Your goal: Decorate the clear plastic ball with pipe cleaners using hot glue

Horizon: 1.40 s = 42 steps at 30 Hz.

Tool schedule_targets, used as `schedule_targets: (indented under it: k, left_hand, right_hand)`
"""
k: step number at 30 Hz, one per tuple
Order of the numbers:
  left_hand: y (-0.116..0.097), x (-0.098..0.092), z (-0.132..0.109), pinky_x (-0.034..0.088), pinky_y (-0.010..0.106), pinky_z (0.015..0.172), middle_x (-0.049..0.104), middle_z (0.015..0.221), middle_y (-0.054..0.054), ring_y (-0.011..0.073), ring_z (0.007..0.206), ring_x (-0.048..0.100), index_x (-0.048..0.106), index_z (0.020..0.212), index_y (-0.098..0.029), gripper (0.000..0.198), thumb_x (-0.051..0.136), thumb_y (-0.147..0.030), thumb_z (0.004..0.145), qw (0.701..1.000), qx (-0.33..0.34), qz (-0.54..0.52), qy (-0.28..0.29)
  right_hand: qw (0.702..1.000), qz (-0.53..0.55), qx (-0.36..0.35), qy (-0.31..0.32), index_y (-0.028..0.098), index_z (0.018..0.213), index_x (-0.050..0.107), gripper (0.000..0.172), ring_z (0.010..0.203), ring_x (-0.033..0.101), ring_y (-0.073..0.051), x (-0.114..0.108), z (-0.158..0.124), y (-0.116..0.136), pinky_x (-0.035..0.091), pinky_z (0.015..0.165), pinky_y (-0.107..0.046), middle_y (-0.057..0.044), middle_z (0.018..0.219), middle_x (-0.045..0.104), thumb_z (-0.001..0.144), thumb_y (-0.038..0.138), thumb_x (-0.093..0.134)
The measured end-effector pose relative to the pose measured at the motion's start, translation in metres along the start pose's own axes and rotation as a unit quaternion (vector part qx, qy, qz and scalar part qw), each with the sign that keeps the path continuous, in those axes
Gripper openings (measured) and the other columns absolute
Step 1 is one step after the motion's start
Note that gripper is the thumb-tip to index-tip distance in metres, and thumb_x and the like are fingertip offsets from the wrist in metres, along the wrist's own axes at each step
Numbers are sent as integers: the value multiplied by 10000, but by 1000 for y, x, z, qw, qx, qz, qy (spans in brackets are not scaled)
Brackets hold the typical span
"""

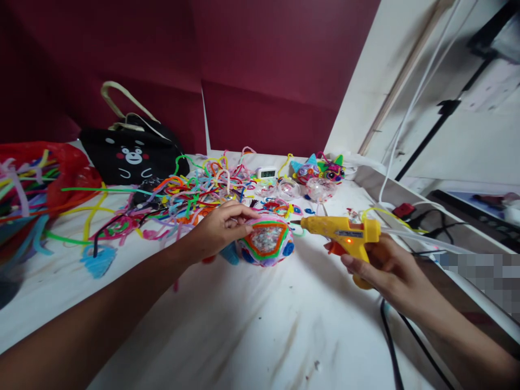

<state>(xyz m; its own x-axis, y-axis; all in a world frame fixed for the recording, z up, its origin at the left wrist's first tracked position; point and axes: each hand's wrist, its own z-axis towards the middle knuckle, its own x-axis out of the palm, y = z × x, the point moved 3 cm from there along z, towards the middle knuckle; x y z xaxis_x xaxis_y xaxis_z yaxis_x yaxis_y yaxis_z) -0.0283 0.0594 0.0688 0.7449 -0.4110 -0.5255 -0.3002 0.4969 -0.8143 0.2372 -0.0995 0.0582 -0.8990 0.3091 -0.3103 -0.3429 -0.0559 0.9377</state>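
My left hand [221, 227] grips a round ornament [267, 244] wrapped in coloured pipe cleaners, holding it down on the white table [260, 330] by its left side. My right hand [379, 268] is closed around the handle of a yellow hot glue gun [345, 233]. The gun's nozzle points left, just short of the ornament's upper right edge. An orange light glows on the gun's body. A clear glue stick juts from the back of the gun.
A heap of coloured pipe cleaners [195, 192] lies behind the ornament. A black bear-face bag [132, 154] and a red plastic bag [60, 173] sit at the left. Clear domes [288, 189], decorated figures [320, 169], a small digital clock [267, 173] stand at the back. A black cord [392, 341] trails down right.
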Motion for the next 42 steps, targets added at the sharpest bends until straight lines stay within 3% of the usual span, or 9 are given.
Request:
schedule_targets:
  k: [5,10,24,31,36,42]
  left_hand:
    - [-1,0,0,474,296,766,555,962,33,181,880,565,721,1019,-197,322,669,-407,779,1000,1,6,-3]
    - [-1,-1,0,471,286,759,565,967,37,180,888,558,722,1036,-205,317,662,-400,793,1000,1,16,0]
    - [0,0,2,474,278,719,542,960,31,158,834,543,720,1014,-208,296,669,-387,785,1000,-8,-8,5]
    - [0,0,2,489,287,735,559,986,42,169,857,558,719,1023,-205,320,675,-412,783,1000,-7,-14,9]
    - [0,-1,1,491,297,771,586,1002,53,185,897,561,724,1027,-223,313,675,-421,790,1000,7,7,6]
    - [-1,0,1,475,303,778,564,967,36,188,899,567,723,1039,-222,324,662,-433,801,1000,6,18,7]
  right_hand:
    - [998,3,24,53,193,1082,591,406,619,546,-127,4,0,2,434,495,-235,-81,973,705,828,494,692]
    - [997,21,35,67,187,1071,572,380,639,535,-125,7,0,5,429,517,-237,-81,974,684,839,465,687]
    - [991,59,60,106,177,1039,592,356,511,477,-85,4,13,-2,340,447,-206,19,672,587,828,440,707]
    - [989,68,79,102,185,1065,593,390,562,519,-103,2,17,0,392,494,-221,-28,814,665,807,447,721]
    - [992,48,54,101,184,1075,602,398,567,532,-107,-1,11,6,386,467,-216,-38,844,677,824,475,705]
    - [996,-40,-22,71,204,1061,628,332,661,576,-137,14,-4,16,431,491,-221,-72,955,706,839,444,688]
